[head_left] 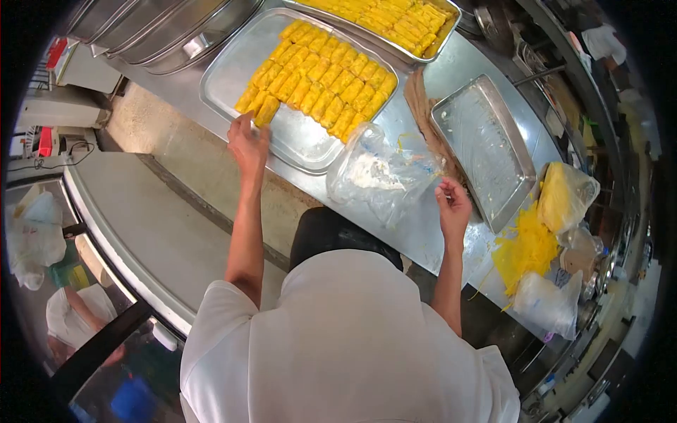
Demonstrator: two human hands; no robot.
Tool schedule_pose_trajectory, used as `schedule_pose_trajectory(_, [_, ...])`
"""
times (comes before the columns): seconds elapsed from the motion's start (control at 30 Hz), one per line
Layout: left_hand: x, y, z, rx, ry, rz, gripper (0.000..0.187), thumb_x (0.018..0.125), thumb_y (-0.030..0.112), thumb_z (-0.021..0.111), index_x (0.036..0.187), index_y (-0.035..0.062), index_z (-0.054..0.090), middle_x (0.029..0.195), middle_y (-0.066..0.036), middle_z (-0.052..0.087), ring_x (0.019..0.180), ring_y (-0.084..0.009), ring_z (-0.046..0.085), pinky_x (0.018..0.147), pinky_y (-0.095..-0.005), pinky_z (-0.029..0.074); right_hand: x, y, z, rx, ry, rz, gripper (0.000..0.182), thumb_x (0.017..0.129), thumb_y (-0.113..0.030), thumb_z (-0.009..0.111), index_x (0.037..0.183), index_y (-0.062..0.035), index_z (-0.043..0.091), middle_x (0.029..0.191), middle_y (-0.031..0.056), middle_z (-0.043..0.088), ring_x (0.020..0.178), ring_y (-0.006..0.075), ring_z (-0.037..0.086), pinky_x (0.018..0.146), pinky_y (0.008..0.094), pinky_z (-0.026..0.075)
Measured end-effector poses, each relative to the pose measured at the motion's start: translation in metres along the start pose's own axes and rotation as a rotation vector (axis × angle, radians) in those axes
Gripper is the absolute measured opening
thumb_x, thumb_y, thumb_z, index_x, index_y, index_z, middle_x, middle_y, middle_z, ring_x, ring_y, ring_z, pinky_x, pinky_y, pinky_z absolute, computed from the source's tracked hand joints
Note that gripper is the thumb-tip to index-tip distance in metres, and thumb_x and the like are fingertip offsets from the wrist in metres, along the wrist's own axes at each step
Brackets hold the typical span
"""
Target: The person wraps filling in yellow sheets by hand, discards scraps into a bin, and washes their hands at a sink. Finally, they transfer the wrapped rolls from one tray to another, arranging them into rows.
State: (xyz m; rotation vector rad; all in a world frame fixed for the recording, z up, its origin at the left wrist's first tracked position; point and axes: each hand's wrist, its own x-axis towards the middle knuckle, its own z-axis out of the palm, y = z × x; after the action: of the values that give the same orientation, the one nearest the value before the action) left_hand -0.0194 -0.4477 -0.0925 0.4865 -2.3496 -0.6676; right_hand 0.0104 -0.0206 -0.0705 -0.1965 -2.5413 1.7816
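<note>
Rows of yellow rolls (328, 77) cover much of a metal tray (296, 137) on the steel table. My left hand (248, 139) is at the tray's near left edge, its fingertips against the end roll (266, 111); whether it grips the roll is unclear. My right hand (453, 197) is at the right edge of a clear plastic bag (377, 169), thumb and fingers pinched together near the plastic. White material lies in the bag, which overlaps the tray's near right corner. What the right fingers hold is too small to make out.
A second tray of yellow pieces (395, 25) is at the back. An oblong metal pan (486, 148) and a brown cloth (423, 113) lie right of the bag. Yellow shreds (525, 243) and a bagged yellow heap (560, 197) are further right. Large round metal pans (176, 32) stand back left.
</note>
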Motion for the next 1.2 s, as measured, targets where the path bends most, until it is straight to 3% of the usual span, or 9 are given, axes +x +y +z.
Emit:
schedule_pose_trajectory(0.4, [-0.001, 0.037, -0.011, -0.156, -0.157, 0.097, 0.040, 0.076, 0.014, 0.072, 0.113, 0.0040, 0.062, 0.097, -0.011, 0.059, 0.080, -0.0221, 0.059, 0.067, -0.0324, 0.049, -0.020, -0.019, 0.002, -0.216, 0.108, 0.090, 0.042, 0.074, -0.012, 0.073, 0.113, -0.0042, 0.060, 0.109, 0.0135, 0.061, 0.095, 0.0214, 0.060, 0.080, 0.0310, 0.049])
schedule_pose_trajectory(0.47, [-0.015, 0.060, -0.008, -0.515, -0.636, -0.068, 0.044, 0.077, 0.011, 0.071, 0.118, 0.0028, 0.058, 0.097, -0.009, 0.058, 0.080, -0.0160, 0.057, 0.062, -0.0280, 0.048, -0.016, 0.009, 0.014, -0.374, 0.156, -0.018, 0.061, 0.068, -0.020, 0.077, 0.122, -0.0027, 0.054, 0.123, 0.0190, 0.053, 0.111, 0.0317, 0.053, 0.095, 0.0391, 0.042])
schedule_pose_trajectory(0.53, [-0.049, 0.092, 0.004, -0.581, -0.785, -0.060, 0.052, 0.075, 0.010, 0.073, 0.123, 0.0031, 0.054, 0.098, -0.008, 0.058, 0.081, -0.0116, 0.055, 0.058, -0.0251, 0.047, -0.013, 0.036, 0.039, -0.399, 0.156, -0.173, 0.069, 0.066, -0.022, 0.079, 0.127, -0.0072, 0.050, 0.126, 0.0154, 0.052, 0.114, 0.0274, 0.051, 0.086, 0.0361, 0.047])
schedule_pose_trajectory(0.67, [-0.108, 0.132, 0.026, -0.522, -1.067, 0.166, 0.064, 0.071, 0.006, 0.073, 0.130, 0.0035, 0.048, 0.102, -0.011, 0.058, 0.076, -0.0166, 0.055, 0.062, -0.0274, 0.048, -0.024, 0.014, 0.067, -0.277, -0.193, -0.201, 0.061, 0.068, -0.019, 0.076, 0.122, -0.0025, 0.053, 0.125, 0.0158, 0.052, 0.105, 0.0349, 0.056, 0.090, 0.0397, 0.045])
schedule_pose_trajectory(0.87, [-0.096, 0.152, 0.010, -0.608, -1.041, 0.221, 0.074, 0.069, 0.009, 0.076, 0.135, 0.0078, 0.042, 0.115, -0.013, 0.055, 0.097, -0.0233, 0.056, 0.080, -0.0329, 0.048, -0.057, -0.014, 0.046, -0.104, 0.002, -0.062, 0.057, 0.067, -0.009, 0.076, 0.121, -0.0103, 0.055, 0.114, 0.0086, 0.054, 0.091, 0.0187, 0.057, 0.072, 0.0277, 0.049])
schedule_pose_trajectory(0.97, [-0.090, 0.143, 0.021, -0.306, -0.873, 0.459, 0.094, 0.059, 0.018, 0.084, 0.139, 0.0093, 0.035, 0.132, -0.021, 0.040, 0.121, -0.0391, 0.037, 0.101, -0.0446, 0.032, -0.065, 0.004, 0.036, -0.256, 0.111, -0.023, 0.063, 0.068, -0.010, 0.075, 0.127, -0.0106, 0.051, 0.120, 0.0108, 0.052, 0.099, 0.0213, 0.055, 0.074, 0.0280, 0.050])
schedule_pose_trajectory(1.03, [-0.100, 0.149, 0.021, -0.206, -0.921, 0.552, 0.096, 0.057, 0.019, 0.085, 0.138, 0.0093, 0.035, 0.131, -0.021, 0.040, 0.121, -0.0395, 0.037, 0.101, -0.0440, 0.033, -0.066, 0.040, 0.051, -0.361, 0.083, -0.292, 0.070, 0.071, -0.011, 0.073, 0.134, -0.0092, 0.043, 0.128, 0.0143, 0.048, 0.108, 0.0241, 0.053, 0.077, 0.0303, 0.051])
schedule_pose_trajectory(1.07, [-0.107, 0.154, 0.020, -0.085, -0.940, 0.628, 0.097, 0.055, 0.020, 0.085, 0.138, 0.0094, 0.035, 0.131, -0.021, 0.041, 0.121, -0.0400, 0.038, 0.100, -0.0433, 0.034, -0.068, 0.030, 0.054, -0.077, -0.104, -0.023, 0.072, 0.074, -0.010, 0.070, 0.138, -0.0063, 0.037, 0.134, 0.0186, 0.044, 0.112, 0.0315, 0.052, 0.085, 0.0359, 0.050])
schedule_pose_trajectory(1.2, [-0.138, 0.162, 0.039, -0.275, -0.991, 0.622, 0.089, 0.060, 0.012, 0.079, 0.138, 0.0101, 0.036, 0.129, -0.024, 0.040, 0.115, -0.0410, 0.040, 0.098, -0.0451, 0.034, -0.076, 0.008, 0.063, -0.124, -0.195, -0.072, 0.056, 0.081, -0.008, 0.059, 0.133, -0.0018, 0.041, 0.119, 0.0247, 0.054, 0.112, 0.0375, 0.051, 0.094, 0.0397, 0.043])
